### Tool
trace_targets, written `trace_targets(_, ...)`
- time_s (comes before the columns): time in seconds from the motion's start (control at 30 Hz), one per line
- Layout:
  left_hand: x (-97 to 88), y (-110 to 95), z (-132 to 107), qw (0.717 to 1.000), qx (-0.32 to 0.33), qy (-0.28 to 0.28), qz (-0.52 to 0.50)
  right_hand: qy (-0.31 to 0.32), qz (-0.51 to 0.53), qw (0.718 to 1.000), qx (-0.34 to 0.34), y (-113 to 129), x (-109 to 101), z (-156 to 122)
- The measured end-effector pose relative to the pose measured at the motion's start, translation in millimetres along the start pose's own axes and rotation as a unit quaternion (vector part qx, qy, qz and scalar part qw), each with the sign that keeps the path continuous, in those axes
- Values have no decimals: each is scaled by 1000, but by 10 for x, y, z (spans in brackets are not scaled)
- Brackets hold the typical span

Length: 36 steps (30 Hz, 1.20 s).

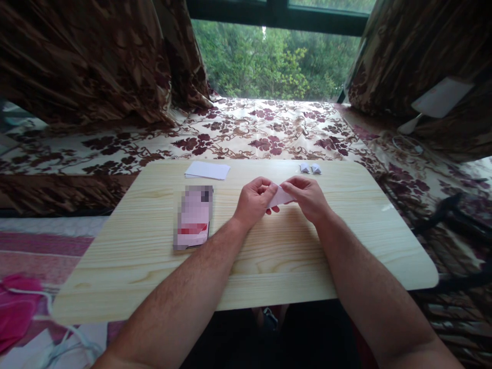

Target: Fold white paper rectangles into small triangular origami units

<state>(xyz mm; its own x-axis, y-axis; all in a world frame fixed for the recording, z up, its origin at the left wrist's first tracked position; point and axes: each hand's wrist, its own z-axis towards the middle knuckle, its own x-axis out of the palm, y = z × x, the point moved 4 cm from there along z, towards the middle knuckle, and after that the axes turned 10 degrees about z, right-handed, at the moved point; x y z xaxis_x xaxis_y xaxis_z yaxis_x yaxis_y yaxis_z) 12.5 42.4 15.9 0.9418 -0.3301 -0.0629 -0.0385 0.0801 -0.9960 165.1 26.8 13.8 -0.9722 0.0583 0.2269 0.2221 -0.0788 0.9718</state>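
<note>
A small folded piece of white paper is held up between my two hands, above the middle of the wooden table. My left hand pinches its left side, thumb on top and fingertips showing below. On the other side, my right hand grips the upper right part with thumb and fingers. Two small folded white paper shapes sit side by side just beyond my right hand. Farther left lies a short stack of white paper sheets. The underside of the held paper is hidden.
A phone in a pink case, partly pixelated, lies left of my left forearm. Behind the table is a ledge with floral cloth under a window. A white lamp stands at the right. Pink fabric and white cables are at lower left.
</note>
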Motion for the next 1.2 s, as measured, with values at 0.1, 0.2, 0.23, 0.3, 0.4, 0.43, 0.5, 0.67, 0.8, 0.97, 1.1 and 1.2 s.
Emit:
trace_targets(0.1,-11,-2,2,1000,13,0,11,6,4,1000,26,1,2,-12)
trace_targets(0.2,-35,27,23,1000,7,3,21,-1,2,999,43,9,-3,-17)
trace_targets(0.23,-41,40,30,1000,1,6,23,-6,0,999,45,11,-8,-15)
trace_targets(0.3,-49,62,42,999,-9,14,29,-14,-2,999,48,9,-20,-10)
trace_targets(0.4,-54,84,53,999,-14,24,37,-11,2,999,49,2,-26,-3)
trace_targets(0.43,-55,89,55,999,-15,23,39,-7,4,999,48,0,-25,-1)
trace_targets(0.5,-55,98,57,999,-17,21,41,-1,9,999,43,-1,-22,3)
trace_targets(0.67,-48,118,58,999,-27,17,31,-1,5,999,38,-4,-20,7)
trace_targets(0.8,-46,123,58,999,-30,19,29,2,2,999,36,-4,-17,9)
trace_targets(0.97,-48,122,61,999,-27,20,38,2,0,999,35,-1,-18,9)
trace_targets(1.1,-47,124,65,999,-30,23,36,2,0,999,35,8,-15,6)
trace_targets(1.2,-47,124,67,999,-32,26,32,1,0,999,34,16,-13,2)
